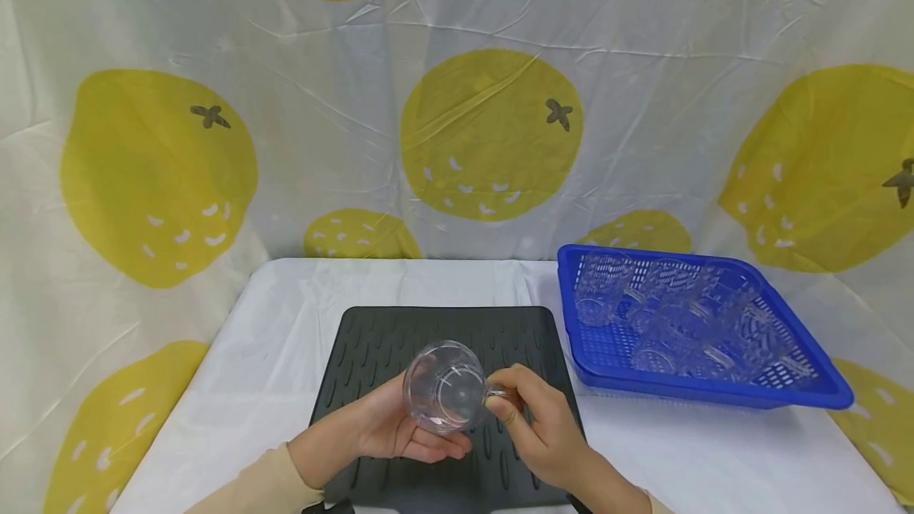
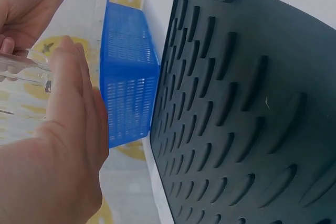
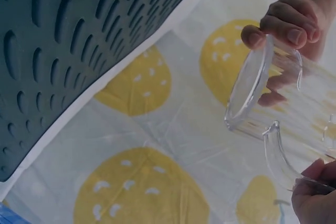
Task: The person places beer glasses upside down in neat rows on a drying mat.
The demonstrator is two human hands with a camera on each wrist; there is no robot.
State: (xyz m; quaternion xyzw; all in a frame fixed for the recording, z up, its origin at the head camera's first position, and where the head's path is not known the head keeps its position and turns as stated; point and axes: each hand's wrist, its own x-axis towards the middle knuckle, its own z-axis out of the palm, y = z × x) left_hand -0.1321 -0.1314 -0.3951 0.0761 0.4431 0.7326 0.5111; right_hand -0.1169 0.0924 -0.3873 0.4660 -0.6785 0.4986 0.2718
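A clear glass mug (image 1: 444,387) is held over the black ridged mat (image 1: 378,339), one round end facing the head camera. My right hand (image 1: 539,423) pinches its handle between thumb and fingers. From the left, my left hand (image 1: 400,423) supports the mug's side, palm turned up and fingers reaching beneath it. Those fingers look nearly straight in the left wrist view, lying along the glass. The right wrist view shows the mug (image 3: 294,98) tilted on its side, left fingertips (image 3: 294,36) touching it near one end; the left thumb is mostly hidden.
A blue perforated basket (image 1: 685,395) stands at the right on the white-covered table (image 1: 278,339), with several clear glass mugs (image 1: 657,355) lying in it. Behind the table hangs a pale curtain (image 1: 321,117) printed with yellow lemons.
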